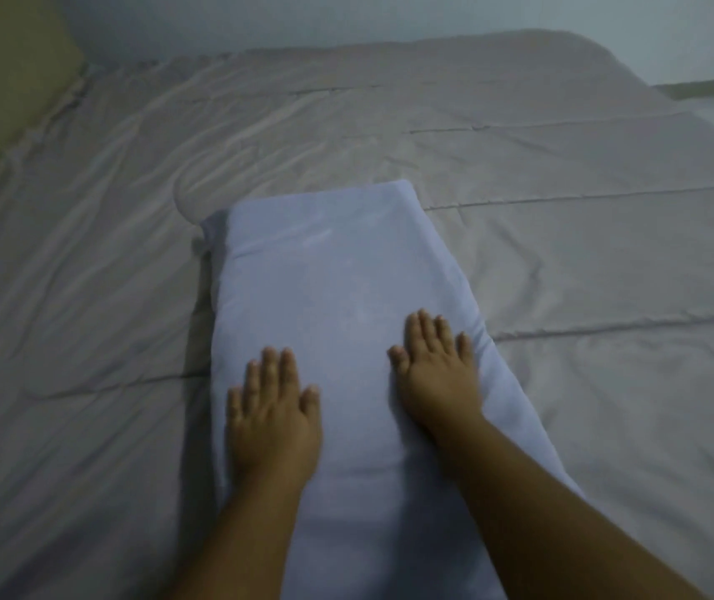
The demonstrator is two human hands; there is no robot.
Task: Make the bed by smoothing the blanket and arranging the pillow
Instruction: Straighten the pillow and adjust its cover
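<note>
I see both hands lying flat on the pale blue pillow (337, 262), fingers straight, gripping nothing. The left hand (272, 420) presses near its left edge, and the right hand (437, 378) near its right edge. The pillow runs on beyond the fingertips, atop the creased blanket (584, 262) that spreads either side.

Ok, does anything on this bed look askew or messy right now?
Yes. The pillow lies slanted rather than square to the seams of the blanket, which is rumpled with creases on its left half and smoother on the right.
</note>
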